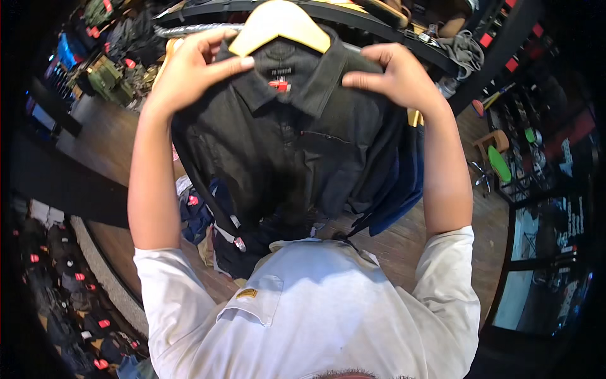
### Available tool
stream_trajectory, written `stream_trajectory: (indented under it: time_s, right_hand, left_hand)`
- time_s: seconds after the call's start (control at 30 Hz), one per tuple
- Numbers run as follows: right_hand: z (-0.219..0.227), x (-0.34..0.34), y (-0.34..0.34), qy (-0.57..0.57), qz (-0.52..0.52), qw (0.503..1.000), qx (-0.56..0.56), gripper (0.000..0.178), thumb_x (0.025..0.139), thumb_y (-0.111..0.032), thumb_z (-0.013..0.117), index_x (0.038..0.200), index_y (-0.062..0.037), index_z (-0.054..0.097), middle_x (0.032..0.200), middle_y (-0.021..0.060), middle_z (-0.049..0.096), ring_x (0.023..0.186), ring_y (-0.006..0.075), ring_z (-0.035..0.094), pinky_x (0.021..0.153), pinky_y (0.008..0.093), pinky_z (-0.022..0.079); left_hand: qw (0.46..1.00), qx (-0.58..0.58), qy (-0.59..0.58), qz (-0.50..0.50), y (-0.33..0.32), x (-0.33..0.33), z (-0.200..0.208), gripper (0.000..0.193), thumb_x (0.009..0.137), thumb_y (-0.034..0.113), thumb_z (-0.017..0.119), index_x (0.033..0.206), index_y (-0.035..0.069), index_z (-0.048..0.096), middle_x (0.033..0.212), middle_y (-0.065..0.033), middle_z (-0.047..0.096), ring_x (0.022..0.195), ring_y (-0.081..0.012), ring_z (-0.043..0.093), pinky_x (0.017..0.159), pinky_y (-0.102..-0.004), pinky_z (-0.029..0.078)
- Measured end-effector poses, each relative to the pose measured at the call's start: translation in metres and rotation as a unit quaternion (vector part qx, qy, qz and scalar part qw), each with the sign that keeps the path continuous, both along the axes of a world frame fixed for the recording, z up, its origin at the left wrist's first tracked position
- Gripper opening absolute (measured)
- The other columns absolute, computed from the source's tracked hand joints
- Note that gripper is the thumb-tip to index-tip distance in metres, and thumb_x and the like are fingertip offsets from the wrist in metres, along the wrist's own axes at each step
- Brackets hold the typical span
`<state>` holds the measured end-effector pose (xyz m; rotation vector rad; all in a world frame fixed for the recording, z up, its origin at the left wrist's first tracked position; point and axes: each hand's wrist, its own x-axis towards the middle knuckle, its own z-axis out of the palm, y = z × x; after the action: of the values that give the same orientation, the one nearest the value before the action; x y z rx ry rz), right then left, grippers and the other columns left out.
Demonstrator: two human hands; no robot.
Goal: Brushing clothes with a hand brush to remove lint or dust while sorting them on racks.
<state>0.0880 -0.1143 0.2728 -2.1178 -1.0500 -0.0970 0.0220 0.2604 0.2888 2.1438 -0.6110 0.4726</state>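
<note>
A black collared button-up shirt (334,164) hangs in front of me on a pale wooden hanger (278,25). My left hand (196,72) grips the shirt at the shoulder beside the collar, its thumb lying across the cloth and its other fingers partly hidden behind. On the opposite shoulder, my right hand (401,79) pinches the fabric, thumb in front. A small red tag (279,85) shows inside the open collar. The chest pocket (328,137) has a flat, straight opening.
Dark blue garments (404,180) hang behind the shirt at the right. Below lies a pile of clothes (202,211) on the wooden floor. A metal rail (196,30) and dark shelf run along the top. Folded clothes (76,290) fill the lower left; a chair (495,158) stands right.
</note>
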Motion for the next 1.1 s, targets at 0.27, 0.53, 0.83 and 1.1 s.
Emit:
stream_trajectory:
  time_s: [0.27, 0.53, 0.83, 1.1]
  right_hand:
    - [0.024, 0.005, 0.036, -0.014, -0.064, 0.998, 0.013, 0.044, 0.093, -0.020, 0.091, 0.127, 0.0033, 0.076, 0.113, -0.0004, 0.079, 0.102, 0.0073, 0.070, 0.094, 0.0269, 0.056]
    - [-0.021, -0.006, 0.021, 0.137, -0.062, 0.978, -0.146, 0.030, 0.094, -0.027, 0.090, 0.095, -0.0013, 0.075, 0.084, -0.0002, 0.076, 0.077, 0.0075, 0.062, 0.071, 0.0332, 0.051]
    - [-0.039, 0.017, -0.045, -0.086, -0.135, 0.987, 0.018, 0.016, 0.091, -0.008, 0.070, 0.102, -0.0042, 0.081, 0.079, 0.0047, 0.077, 0.070, 0.0111, 0.070, 0.068, 0.0303, 0.056]
    - [0.024, 0.116, -0.045, -0.387, -0.375, 0.841, -0.035, 0.043, 0.095, -0.045, 0.081, 0.111, -0.0063, 0.079, 0.101, 0.0130, 0.079, 0.106, 0.0324, 0.076, 0.090, 0.0474, 0.062]
  left_hand:
    - [1.000, -0.016, -0.019, 0.014, 0.052, -0.025, 0.038, 0.043, 0.101, 0.020, 0.084, 0.136, -0.001, 0.072, 0.117, 0.0012, 0.077, 0.103, -0.0049, 0.067, 0.096, -0.0245, 0.052]
    - [0.990, -0.071, -0.044, 0.118, 0.095, -0.059, 0.028, 0.036, 0.096, 0.015, 0.086, 0.125, -0.003, 0.075, 0.108, 0.0028, 0.075, 0.094, -0.0052, 0.063, 0.089, -0.0243, 0.051]
    - [0.990, -0.073, 0.023, 0.118, 0.082, -0.069, 0.032, 0.039, 0.099, 0.012, 0.084, 0.132, -0.004, 0.072, 0.116, 0.0009, 0.076, 0.100, -0.0045, 0.066, 0.090, -0.0223, 0.051]
    - [0.990, -0.060, 0.005, 0.126, 0.018, -0.044, 0.023, 0.035, 0.098, 0.008, 0.083, 0.131, -0.001, 0.075, 0.110, 0.0039, 0.076, 0.095, -0.0031, 0.065, 0.087, -0.0221, 0.051]
